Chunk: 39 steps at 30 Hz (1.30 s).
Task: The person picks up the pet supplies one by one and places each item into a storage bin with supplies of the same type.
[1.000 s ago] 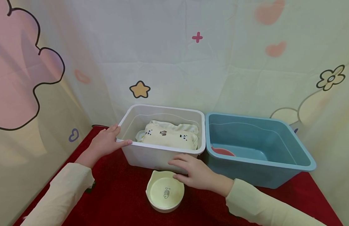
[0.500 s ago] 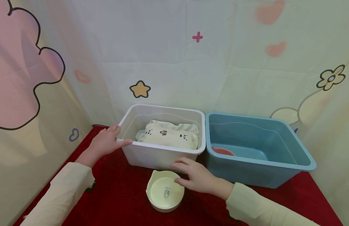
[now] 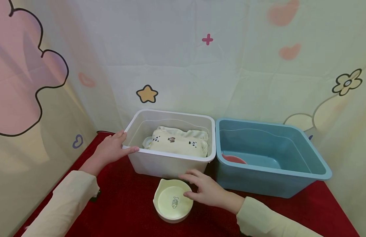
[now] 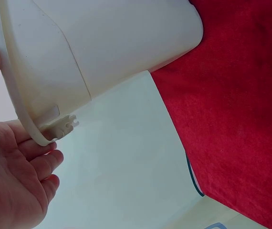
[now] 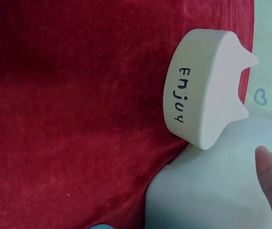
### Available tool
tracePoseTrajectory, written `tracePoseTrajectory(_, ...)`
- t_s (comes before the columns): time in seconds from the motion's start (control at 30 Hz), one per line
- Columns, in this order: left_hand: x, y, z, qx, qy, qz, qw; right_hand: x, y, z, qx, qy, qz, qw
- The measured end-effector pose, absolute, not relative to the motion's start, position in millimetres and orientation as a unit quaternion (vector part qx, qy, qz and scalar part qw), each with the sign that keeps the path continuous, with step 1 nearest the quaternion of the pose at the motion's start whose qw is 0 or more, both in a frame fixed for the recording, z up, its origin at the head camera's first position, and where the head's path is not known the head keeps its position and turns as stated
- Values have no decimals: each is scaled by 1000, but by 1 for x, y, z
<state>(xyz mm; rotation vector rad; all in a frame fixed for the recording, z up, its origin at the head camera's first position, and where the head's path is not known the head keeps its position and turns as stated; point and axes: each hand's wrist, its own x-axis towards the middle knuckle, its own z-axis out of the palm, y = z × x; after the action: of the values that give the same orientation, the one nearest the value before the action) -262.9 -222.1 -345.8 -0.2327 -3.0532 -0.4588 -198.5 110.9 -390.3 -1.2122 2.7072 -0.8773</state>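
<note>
My left hand [image 3: 110,148] holds the left front corner of the white plastic bin [image 3: 168,161]; in the left wrist view its fingers [image 4: 44,164] curl at the rim. A cream pillow [image 3: 177,141] with small animal prints lies inside that bin. On the red cloth before the bin stands a pale yellow cat-eared bowl [image 3: 172,205], with a fish drawn in its bottom. In the right wrist view the bowl [image 5: 198,90] bears the word "Enjoy" on its side. My right hand [image 3: 209,189] hovers by the bowl's right edge, fingers loosely bent, holding nothing.
A blue bin [image 3: 269,177] stands right beside the white one, with a red rounded object [image 3: 234,159] partly hidden inside. Another pale item [image 3: 147,142] lies left of the pillow. Red cloth [image 3: 126,204] covers the table, and a printed curtain [image 3: 183,82] hangs behind.
My right hand has drawn slightly down and to the right, away from the white bin's front wall. The left hand, both bins and the bowl have stayed in place.
</note>
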Motion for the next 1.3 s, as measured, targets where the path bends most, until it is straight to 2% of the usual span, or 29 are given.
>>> tracePoseTrajectory(0.33, -261, -222, -344, -75, -987, -144, 17, -199, 112, -402, -379, 879, -288, 22)
tracePoseTrajectory(0.63, -262, -222, -344, -77, -987, -142, 17, -200, 114, -415, -352, 879, -314, 63)
tracePoseTrajectory(1.3, -261, -222, -344, -78, -986, -144, 18, -200, 112, -433, -330, 884, -320, 90)
